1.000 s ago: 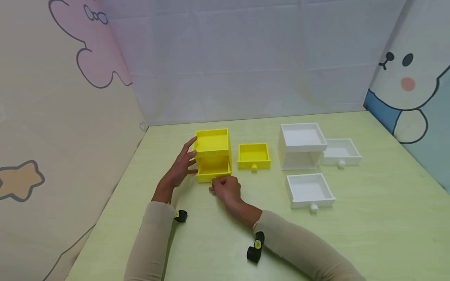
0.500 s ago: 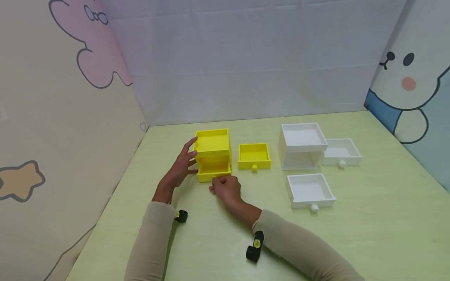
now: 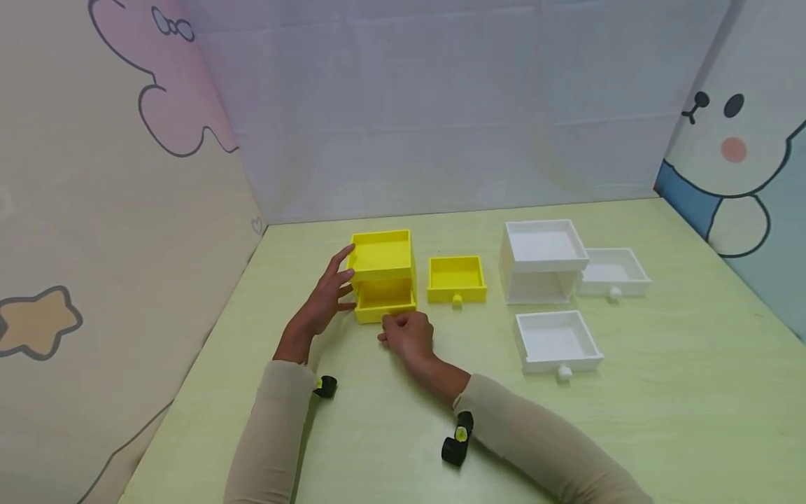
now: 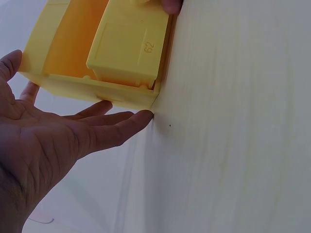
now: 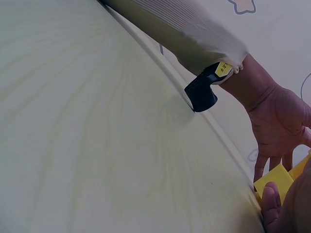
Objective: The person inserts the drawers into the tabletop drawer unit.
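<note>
**Two-Hand Position at the Yellow Drawer Cabinet**

At the far left, a beige wall panel printed with an orange star borders the pale green, wood-grained table.

The left hand, below a beige sleeve fitted with a black wrist camera, has its fingers spread. Its fingertips touch the left side of the box-shaped yellow plastic cabinet, with the thumb at the upper front corner. The cabinet stands upright on the left half of the table and has a recessed tray top.

The shallow yellow plastic drawer sits in the lower part of the cabinet and projects partly from its front. A gap remains above the drawer.

The right hand is at the middle of this drawer's front panel, with fingers curled. It appears to pinch the small yellow knob, although the hand covers most of that area in the head view.

Just right of the cabinet, a second yellow drawer lies flat on the table, knob facing the person.

Farther right stands a box-shaped white cabinet. One white rectangular drawer lies in front of it; another white drawer lies at its right side.
</note>
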### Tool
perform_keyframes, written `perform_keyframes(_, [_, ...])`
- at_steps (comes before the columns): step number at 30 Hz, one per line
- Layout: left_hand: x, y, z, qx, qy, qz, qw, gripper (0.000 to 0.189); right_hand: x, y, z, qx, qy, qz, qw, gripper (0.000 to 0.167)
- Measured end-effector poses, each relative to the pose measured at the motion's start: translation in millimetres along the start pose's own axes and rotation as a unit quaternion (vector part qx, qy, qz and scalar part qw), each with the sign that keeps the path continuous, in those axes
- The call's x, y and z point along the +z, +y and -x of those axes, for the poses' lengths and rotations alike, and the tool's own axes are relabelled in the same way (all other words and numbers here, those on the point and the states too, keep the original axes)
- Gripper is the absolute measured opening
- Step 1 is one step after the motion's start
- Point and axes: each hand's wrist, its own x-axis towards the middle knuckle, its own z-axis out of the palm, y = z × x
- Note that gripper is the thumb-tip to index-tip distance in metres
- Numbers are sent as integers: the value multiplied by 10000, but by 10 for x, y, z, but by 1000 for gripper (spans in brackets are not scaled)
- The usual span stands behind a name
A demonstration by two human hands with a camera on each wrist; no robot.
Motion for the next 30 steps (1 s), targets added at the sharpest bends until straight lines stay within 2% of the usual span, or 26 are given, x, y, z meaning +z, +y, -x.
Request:
perform_keyframes(15, [-5,-3,-18,-77,-35,12,10000,55,20,12,-53,-5,92,-87,9999,27])
perform_keyframes(30, [-25,-46,-31,23,-40,50,10000,54,27,31,-70,-86,205,-340,9992,28])
